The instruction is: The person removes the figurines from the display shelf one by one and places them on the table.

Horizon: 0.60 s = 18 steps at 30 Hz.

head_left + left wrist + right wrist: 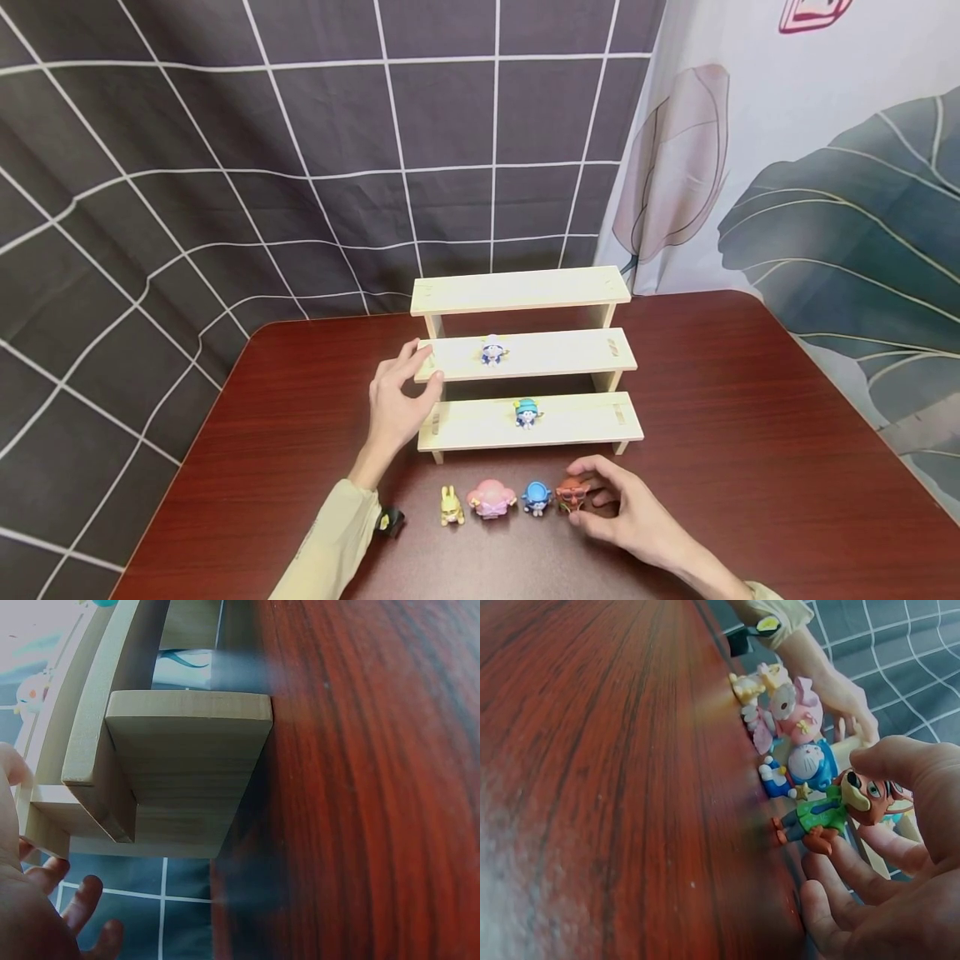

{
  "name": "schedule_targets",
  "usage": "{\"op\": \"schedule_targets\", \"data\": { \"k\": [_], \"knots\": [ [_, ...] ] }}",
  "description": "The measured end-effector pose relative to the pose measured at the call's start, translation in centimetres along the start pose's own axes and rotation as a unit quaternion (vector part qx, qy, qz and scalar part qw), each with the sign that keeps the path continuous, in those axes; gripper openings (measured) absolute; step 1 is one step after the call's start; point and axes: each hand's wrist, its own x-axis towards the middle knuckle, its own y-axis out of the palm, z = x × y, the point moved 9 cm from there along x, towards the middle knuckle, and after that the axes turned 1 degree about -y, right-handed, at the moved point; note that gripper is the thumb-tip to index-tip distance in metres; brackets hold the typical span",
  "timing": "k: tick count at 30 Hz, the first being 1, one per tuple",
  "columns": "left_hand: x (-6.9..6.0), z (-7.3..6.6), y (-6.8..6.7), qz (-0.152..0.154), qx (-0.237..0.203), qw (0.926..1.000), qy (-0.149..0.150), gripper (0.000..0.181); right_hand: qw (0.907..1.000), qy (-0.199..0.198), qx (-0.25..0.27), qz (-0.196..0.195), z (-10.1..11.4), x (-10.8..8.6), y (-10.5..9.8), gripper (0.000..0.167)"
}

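My right hand has its thumb and fingers around the head of a fox figurine in a green shirt, whose feet are on or close to the table. Beside it in a row stand a blue cat figurine, a pink long-eared figurine and a yellow rabbit figurine. At the left end of a three-tier wooden display shelf, my left hand holds the middle board between thumb and fingers. A white-and-blue figurine sits on that board; a teal-hatted figurine sits on the lowest.
The shelf's top board bears nothing visible. All this stands on a reddish-brown table. Behind hang a dark checked curtain and a white leaf-patterned curtain. A black strap is at the left wrist.
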Motion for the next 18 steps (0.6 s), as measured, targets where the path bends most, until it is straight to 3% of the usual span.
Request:
{"op": "schedule_targets", "data": {
  "k": [8,18],
  "knots": [
    [-0.1,0.0,0.0,-0.004,0.000,1.0000,0.003,0.040,0.9988,0.023,-0.043,-0.007,0.1,-0.7,-1.4,0.041],
    [0.0,-0.2,-0.1,-0.006,-0.004,1.0000,0.006,0.040,0.9965,0.000,-0.078,-0.030,1.8,0.1,-4.6,0.026]
  ]
}}
